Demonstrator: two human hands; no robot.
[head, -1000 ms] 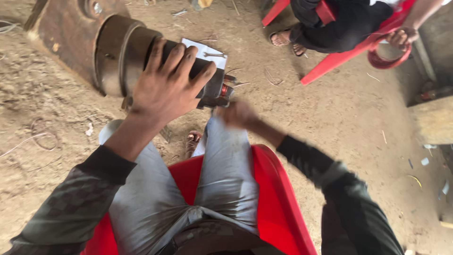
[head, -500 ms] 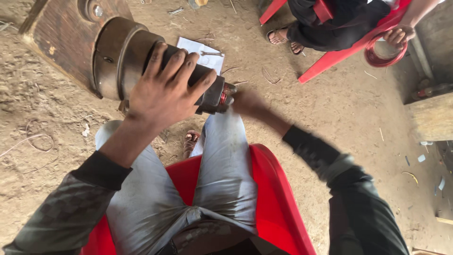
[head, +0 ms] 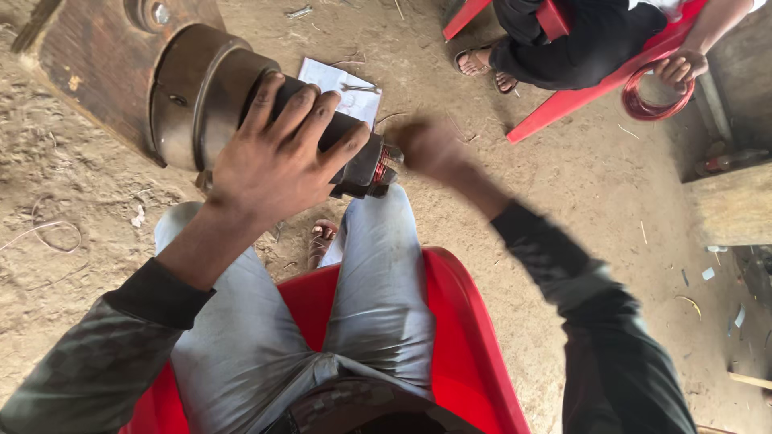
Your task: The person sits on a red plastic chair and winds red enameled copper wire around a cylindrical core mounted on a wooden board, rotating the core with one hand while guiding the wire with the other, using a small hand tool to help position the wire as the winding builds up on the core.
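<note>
Two hands at one dark metal cylinder, seated on a red plastic chair (head: 450,337) over dusty ground.

Upper left of the frame, a rusty metal block (head: 88,64) carries the cylinder (head: 241,104), which slants toward centre; the left hand (head: 277,157) is clamped over its barrel, fingers spread. At its red-ringed tip the right hand (head: 430,149) is blurred, so its grip cannot be told. Behind lies a white paper (head: 342,84). Upper right, another seated person's hand (head: 679,68) holds a red wire coil (head: 643,100).
</note>
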